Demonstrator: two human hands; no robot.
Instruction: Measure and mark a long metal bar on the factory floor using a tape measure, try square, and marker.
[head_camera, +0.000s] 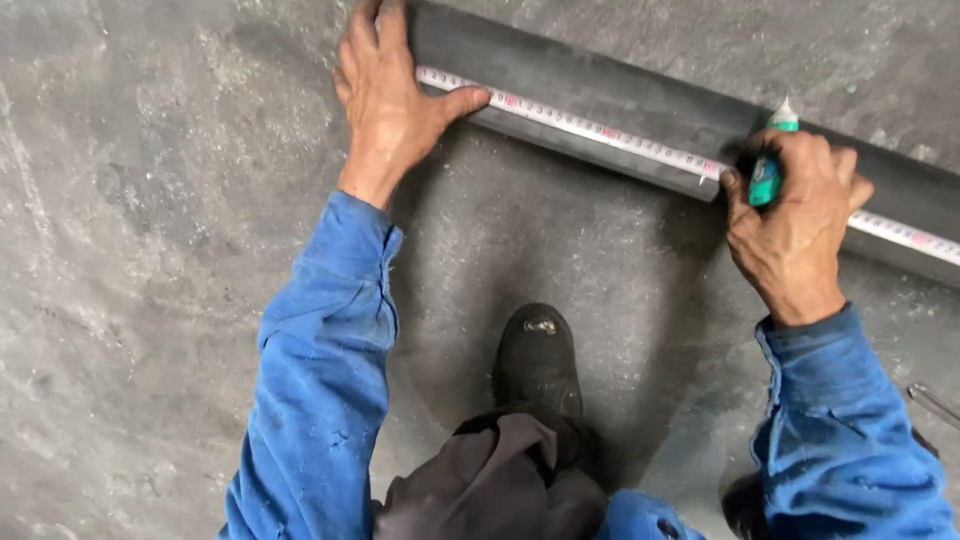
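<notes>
**Tape pinned along the steel, marker tip at the reading**

While the person crouches over the concrete floor (150, 250), everything of interest lies along the dark metal bar (640, 100) that runs slantwise from the upper middle down to the right edge. At its left end the left hand (390, 100) lies spread flat over the bar, fingers reaching past the far edge and the thumb (462, 100) pressed down on the start of the measuring tape (590, 128); it grips nothing, it only pins. From there the white tape stretches taut along the near face of the bar and carries on to the right beyond the other hand. Below the bar, between the two blue sleeves (320, 370), a black shoe (537, 360) stands planted on the floor. Further right, the right hand (795, 225) is closed round a green marker (768, 175) with a white cap end pointing up, its tip down at the tape's edge on the bar. At the far right edge a thin bit of metal (932, 402) lies on the floor.

Judging by this, the measuring is set up: tape laid, held and read. I cannot tell whether a mark is on the steel yet, since the fist covers the spot; anything beyond marking looks still to do.
</notes>
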